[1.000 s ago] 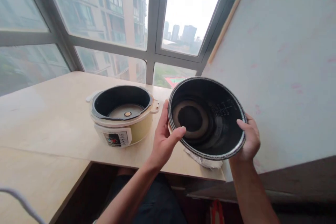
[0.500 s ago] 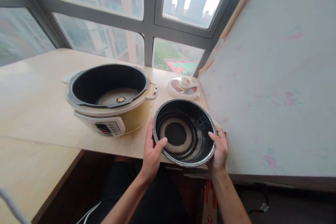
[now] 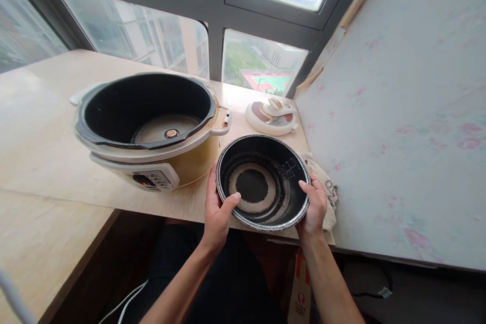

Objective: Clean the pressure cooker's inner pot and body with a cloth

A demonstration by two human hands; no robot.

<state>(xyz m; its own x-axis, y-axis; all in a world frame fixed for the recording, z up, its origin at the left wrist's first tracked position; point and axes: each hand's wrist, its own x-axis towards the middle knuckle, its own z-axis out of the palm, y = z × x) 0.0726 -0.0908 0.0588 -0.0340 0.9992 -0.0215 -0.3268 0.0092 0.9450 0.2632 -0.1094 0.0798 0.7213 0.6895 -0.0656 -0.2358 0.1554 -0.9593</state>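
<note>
A black inner pot (image 3: 252,186) with a worn silver rim is tilted toward me at the table's front edge. My left hand (image 3: 219,212) grips its left side, thumb over the rim. On the right side my right hand (image 3: 314,204) holds the rim the same way, fingers beneath hidden. Left of the pot stands a white and yellow cooker body (image 3: 193,162), open at the top, with a dark interior and a control panel on its front. Behind the pot lies a white lid (image 3: 271,116) with a handle.
The pale wooden table (image 3: 41,126) runs along a window. A beige cloth (image 3: 328,207) lies right of my right hand, by a flowered wall panel (image 3: 417,136). Under the table edge is a paper bag (image 3: 299,293), with a white cord (image 3: 127,299) at lower left.
The view has shifted closer and lower, so the cooker body looks larger. The pot remains in both hands, and more of the cloth beside my right hand shows.
</note>
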